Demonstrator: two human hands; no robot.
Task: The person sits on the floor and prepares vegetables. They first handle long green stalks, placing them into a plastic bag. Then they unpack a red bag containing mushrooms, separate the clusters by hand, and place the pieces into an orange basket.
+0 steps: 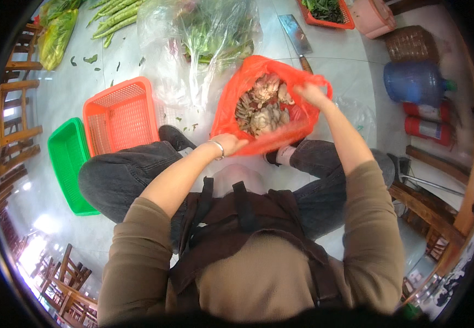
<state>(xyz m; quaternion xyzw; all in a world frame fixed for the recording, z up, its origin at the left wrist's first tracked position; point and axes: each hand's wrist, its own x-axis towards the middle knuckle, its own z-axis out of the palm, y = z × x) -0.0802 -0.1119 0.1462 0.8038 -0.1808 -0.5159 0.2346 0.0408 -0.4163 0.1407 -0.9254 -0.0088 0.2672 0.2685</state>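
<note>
A red plastic bag (pixel 230 106) is spread open between my two hands, above the floor before my feet. Inside it lie several clusters of mushrooms (pixel 266 123), which look like oyster mushrooms, greyish-brown with pale stems. My left hand (pixel 229 144), with a silver bangle at the wrist, grips the bag's near left rim. At the right rim, by a handle loop, my right hand (pixel 313 96) has hold of the plastic; it is slightly blurred. Just beyond the bag lies a cleaver (pixel 296 35), its wooden handle towards my right hand.
Left of my feet stand an orange plastic basket (pixel 122 123) and a green basket (pixel 67 168). Clear plastic bags with leafy greens (pixel 212 37) lie ahead, beside long green vegetables (pixel 118 18). Rightward are a blue water jug (pixel 413 84) and fire extinguishers (pixel 427 130). Wooden stools (pixel 19 110) line the left.
</note>
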